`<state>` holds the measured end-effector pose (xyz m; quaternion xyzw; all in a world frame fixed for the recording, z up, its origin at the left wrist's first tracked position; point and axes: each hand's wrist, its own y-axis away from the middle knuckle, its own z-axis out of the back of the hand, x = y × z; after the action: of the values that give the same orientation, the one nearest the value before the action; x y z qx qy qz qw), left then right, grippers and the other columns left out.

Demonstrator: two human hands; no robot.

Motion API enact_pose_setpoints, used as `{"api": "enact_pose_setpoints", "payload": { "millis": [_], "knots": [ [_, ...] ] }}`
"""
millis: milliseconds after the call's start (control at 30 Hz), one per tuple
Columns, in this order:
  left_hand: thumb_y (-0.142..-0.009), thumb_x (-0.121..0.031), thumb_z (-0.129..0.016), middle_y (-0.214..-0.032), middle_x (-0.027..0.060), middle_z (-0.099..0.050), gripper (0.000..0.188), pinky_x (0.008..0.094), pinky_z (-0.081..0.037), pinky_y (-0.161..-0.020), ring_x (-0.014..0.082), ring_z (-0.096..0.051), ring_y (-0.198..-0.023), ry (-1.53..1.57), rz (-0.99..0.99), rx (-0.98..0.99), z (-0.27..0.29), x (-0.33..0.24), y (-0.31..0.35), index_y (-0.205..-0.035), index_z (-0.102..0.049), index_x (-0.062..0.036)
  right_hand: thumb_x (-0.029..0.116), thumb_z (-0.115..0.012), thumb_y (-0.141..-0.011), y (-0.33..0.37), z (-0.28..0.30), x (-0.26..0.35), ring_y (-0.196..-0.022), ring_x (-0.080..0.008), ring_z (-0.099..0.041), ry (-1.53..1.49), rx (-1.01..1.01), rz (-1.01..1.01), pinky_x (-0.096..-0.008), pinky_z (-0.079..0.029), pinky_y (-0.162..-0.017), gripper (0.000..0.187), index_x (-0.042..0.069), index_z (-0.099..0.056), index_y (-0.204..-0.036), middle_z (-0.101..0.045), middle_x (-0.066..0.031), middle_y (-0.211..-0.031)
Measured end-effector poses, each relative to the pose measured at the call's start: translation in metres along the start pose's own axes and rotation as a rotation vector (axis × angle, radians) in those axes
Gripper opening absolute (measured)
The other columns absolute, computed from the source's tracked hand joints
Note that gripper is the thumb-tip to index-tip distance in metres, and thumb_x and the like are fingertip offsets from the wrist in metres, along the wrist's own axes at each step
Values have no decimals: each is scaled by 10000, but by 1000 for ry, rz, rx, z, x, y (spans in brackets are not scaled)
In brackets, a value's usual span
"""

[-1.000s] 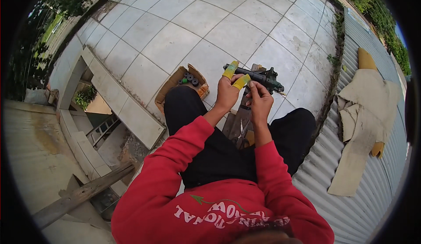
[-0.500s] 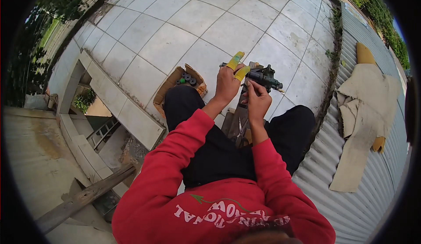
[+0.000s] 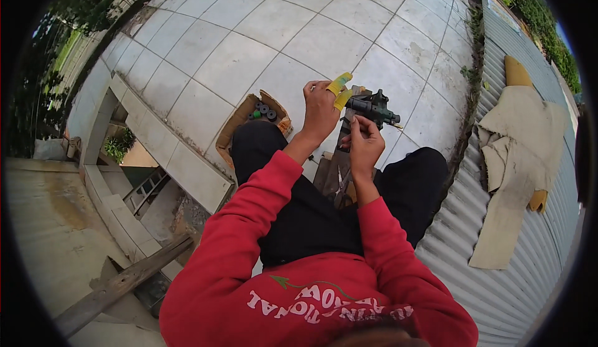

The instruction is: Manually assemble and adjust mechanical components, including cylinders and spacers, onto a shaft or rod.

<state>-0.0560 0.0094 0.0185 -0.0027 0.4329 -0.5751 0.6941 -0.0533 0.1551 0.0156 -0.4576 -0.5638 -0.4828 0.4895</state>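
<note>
A small dark machine [image 3: 376, 108] with a black cylinder and several knobs sits in front of me, on a narrow support between my knees. My left hand [image 3: 321, 111] is at its left side. Two of its fingers wear yellow wraps [image 3: 340, 84] and reach to the black cylinder; the others are curled in, and what they hold is hidden. Just below the machine, my right hand [image 3: 364, 149] has thumb and fingertips pinched together. Anything between them is too small to make out. Scissors [image 3: 341, 184] lie on the support below my hands.
By my left knee stands an open cardboard box [image 3: 225, 136] with several dark spools [image 3: 265, 109]. Corrugated metal sheeting [image 3: 461, 222] runs along the right, with beige cloth pieces [image 3: 520, 129] on it. A low wall [image 3: 180, 160] borders an opening at left. Pale tiles [image 3: 274, 23] cover the floor ahead.
The fingers of my left hand have curled and shifted slightly left, and the dark rod end by them no longer shows. My right hand stays pinched in nearly the same place.
</note>
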Motion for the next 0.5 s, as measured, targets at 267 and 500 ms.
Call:
{"api": "enact_pose_setpoints", "payload": {
  "millis": [267, 500],
  "knots": [
    [-825, 74, -573, -1251, 220, -658, 462, 565, -330, -1214, 407, -607, -1176, -11, -190, 189, -2, 0, -7, -1274, -665, 14, 132, -697, -1024, 3, 1, -3, -585, -97, -657, -61, -16, -20, -240, -534, -503, 200, -35, -699, -1134, -709, -54, -832],
    [-825, 82, -564, -1313, 301, -616, 478, 539, -370, -1207, 484, -526, -1330, 241, -69, 160, -12, 14, -3, -1297, -635, 50, 159, -687, -1035, 9, -2, -7, -579, -110, -657, -114, 41, -101, -246, -536, -503, 206, -27, -676, -1120, -712, -72, -863]
  ]
}}
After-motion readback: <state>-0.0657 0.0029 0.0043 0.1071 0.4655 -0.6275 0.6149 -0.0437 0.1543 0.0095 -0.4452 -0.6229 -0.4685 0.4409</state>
